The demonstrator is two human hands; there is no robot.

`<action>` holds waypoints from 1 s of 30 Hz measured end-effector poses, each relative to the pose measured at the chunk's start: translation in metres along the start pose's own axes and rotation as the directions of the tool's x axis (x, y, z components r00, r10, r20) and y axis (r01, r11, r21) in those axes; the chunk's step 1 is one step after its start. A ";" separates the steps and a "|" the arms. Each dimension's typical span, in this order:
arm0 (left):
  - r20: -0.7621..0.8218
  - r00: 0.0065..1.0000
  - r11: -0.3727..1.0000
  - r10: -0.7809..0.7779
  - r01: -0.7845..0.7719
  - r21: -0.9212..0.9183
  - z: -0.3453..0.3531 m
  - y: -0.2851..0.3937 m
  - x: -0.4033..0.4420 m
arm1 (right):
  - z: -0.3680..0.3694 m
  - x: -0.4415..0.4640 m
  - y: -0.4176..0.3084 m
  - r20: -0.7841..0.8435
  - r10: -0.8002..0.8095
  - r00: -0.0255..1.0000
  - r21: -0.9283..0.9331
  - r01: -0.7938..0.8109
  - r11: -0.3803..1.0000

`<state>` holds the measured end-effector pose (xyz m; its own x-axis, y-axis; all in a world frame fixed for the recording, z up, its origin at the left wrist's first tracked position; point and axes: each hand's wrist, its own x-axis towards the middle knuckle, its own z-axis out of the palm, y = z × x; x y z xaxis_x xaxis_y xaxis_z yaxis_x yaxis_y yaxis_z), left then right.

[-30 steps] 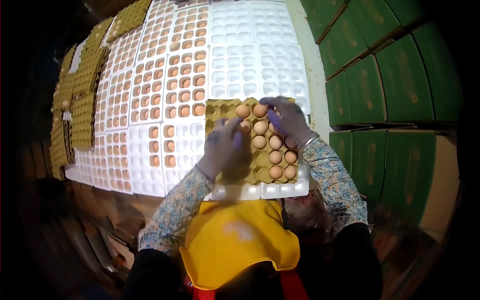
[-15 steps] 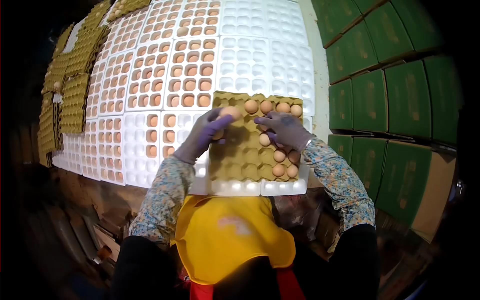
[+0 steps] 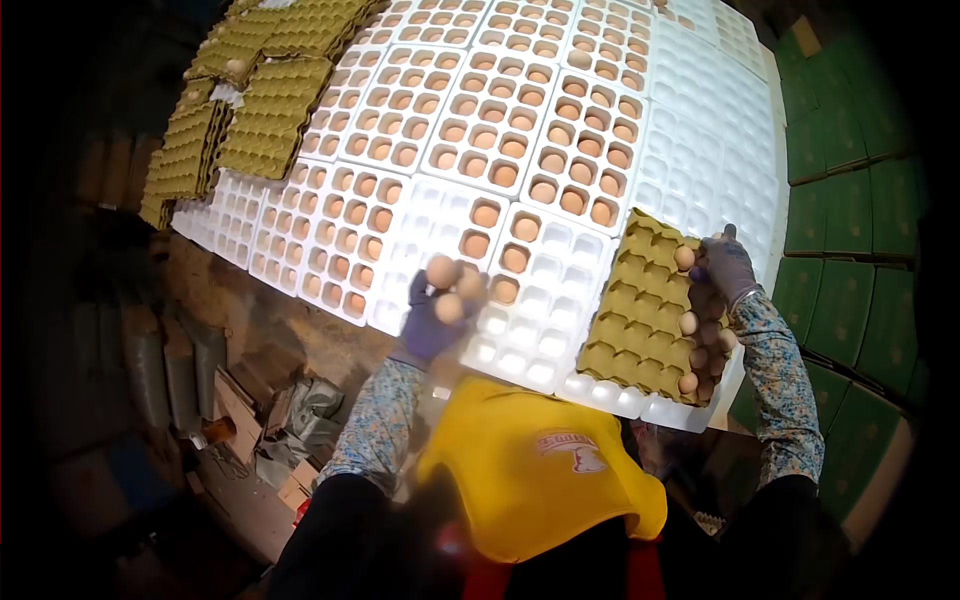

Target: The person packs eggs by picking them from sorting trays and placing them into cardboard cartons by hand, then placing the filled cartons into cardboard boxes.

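Note:
My left hand, in a purple-grey glove, is closed around three brown eggs. It is raised over the near edge of the white foam trays, beside a partly filled tray with eggs in one column. My right hand, gloved too, is curled over the far right part of a yellowish pulp egg tray. Its fingertips are close to an egg, and what lies under the palm is hidden. More eggs sit along that tray's right side, partly in shadow.
Foam trays filled with eggs cover the middle of the table. Unfilled foam trays are at the right. Stacked pulp trays stand at the far left. Green cartons line the right side. Sacks and cardboard lie on the floor at left.
My left hand has moved left, from above the pulp tray to the foam trays, carrying eggs. My right hand has shifted towards the pulp tray's far right corner. The camera view has turned left.

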<state>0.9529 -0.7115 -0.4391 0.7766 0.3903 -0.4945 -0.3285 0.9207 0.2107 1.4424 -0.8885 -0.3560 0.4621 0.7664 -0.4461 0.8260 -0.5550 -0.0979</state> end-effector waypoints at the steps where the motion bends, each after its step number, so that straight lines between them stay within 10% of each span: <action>1: -0.039 0.989 0.938 0.142 -0.122 0.323 -0.013 0.017 -0.011 | -0.007 -0.006 -0.004 -0.004 0.021 1.000 0.130 -0.020 0.991; 3: 0.097 0.912 0.462 0.400 -0.291 0.837 -0.048 0.040 -0.019 | 0.010 -0.001 0.013 -0.056 -0.198 0.979 -0.074 0.194 0.978; 5: 0.005 0.978 0.924 0.209 -0.199 0.328 -0.057 0.068 -0.010 | 0.001 -0.016 0.000 -0.128 -0.045 0.991 0.166 0.066 0.984; 7: 0.104 0.994 0.990 0.025 -0.010 -0.143 -0.059 0.091 -0.004 | -0.012 -0.028 -0.026 -0.135 0.035 0.990 0.027 -0.032 0.999; 9: 0.116 0.993 0.987 0.002 0.017 -0.161 -0.058 0.099 -0.005 | 0.002 -0.029 -0.026 -0.197 0.034 0.980 -0.095 -0.054 0.994; 10: 0.169 0.926 0.783 0.337 -0.375 0.496 -0.066 0.086 -0.002 | 0.015 -0.021 -0.034 -0.268 0.002 0.963 -0.191 -0.055 0.980; 13: -0.024 0.993 0.938 0.111 -0.097 0.334 -0.040 0.110 -0.010 | -0.011 -0.020 -0.044 -0.129 0.110 0.986 -0.052 -0.117 0.992; 16: 0.029 0.925 0.327 0.380 -0.163 0.931 0.025 0.158 -0.003 | -0.042 -0.029 -0.080 -0.294 0.091 0.952 0.250 -0.015 0.968; 17: 0.412 0.836 -0.342 0.363 -0.292 0.893 0.013 0.182 0.015 | -0.044 -0.028 -0.110 -0.297 0.040 0.954 0.303 0.054 0.952; 21: 0.440 0.875 -0.736 -0.201 -0.431 0.522 0.070 0.216 0.067 | 0.008 0.024 -0.256 -0.213 -0.437 0.874 0.373 0.486 0.790; 26: 0.308 0.870 -0.752 -0.385 -0.489 0.441 0.050 0.217 0.099 | 0.054 0.057 -0.372 -0.029 -0.470 0.882 0.143 0.469 0.871; 30: 0.507 0.848 -0.528 0.156 -0.362 0.768 0.049 0.212 0.034 | 0.061 0.027 -0.378 -0.226 -0.368 0.902 0.393 0.430 0.813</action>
<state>0.9359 -0.5033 -0.3700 0.8797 0.4737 0.0413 0.3049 -0.6287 0.7154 1.1234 -0.6777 -0.3857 0.1856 0.9687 -0.1651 0.7433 -0.2483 -0.6212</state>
